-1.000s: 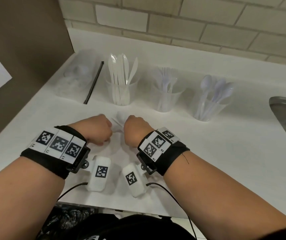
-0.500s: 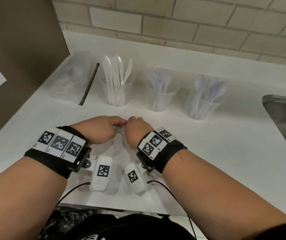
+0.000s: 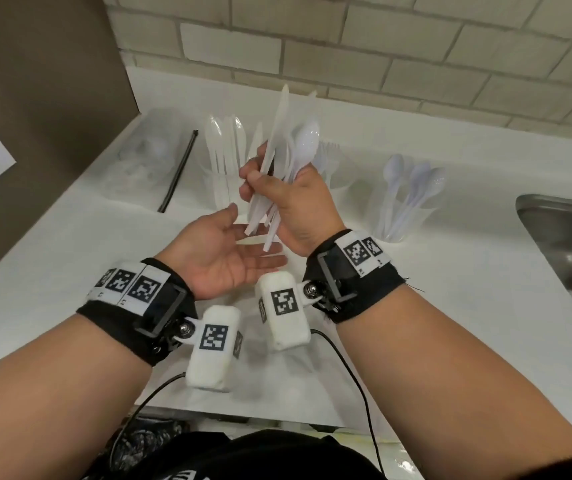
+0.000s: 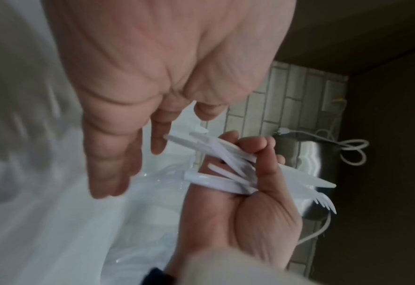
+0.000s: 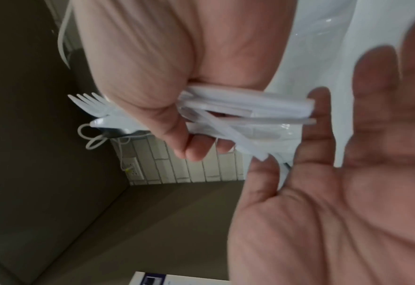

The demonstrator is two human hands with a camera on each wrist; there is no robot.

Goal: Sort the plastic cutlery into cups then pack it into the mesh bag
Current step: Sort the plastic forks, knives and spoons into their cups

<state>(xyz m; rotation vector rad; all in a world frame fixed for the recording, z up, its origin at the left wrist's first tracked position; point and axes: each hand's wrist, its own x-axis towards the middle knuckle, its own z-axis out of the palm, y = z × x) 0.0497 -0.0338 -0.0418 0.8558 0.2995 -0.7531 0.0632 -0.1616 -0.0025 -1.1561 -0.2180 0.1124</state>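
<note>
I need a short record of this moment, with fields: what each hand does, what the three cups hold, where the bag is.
right hand: right hand grips a mixed bundle of cutlery raised above the counter; a knife, a spoon and a fork show
left hand: left hand open, palm up, just under the handle ends, holds nothing
left cup: knife cup
middle cup: fork cup, mostly hidden behind the bundle
right cup: spoon cup
bag: mesh bag, far left by the wall, lying flat

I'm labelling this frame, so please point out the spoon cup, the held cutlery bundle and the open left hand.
spoon cup (image 3: 403, 223): head view, clear side wall.
cutlery bundle (image 3: 307, 138): head view, spoon bowl on top.
left hand (image 3: 215, 261): head view, open palm.
</note>
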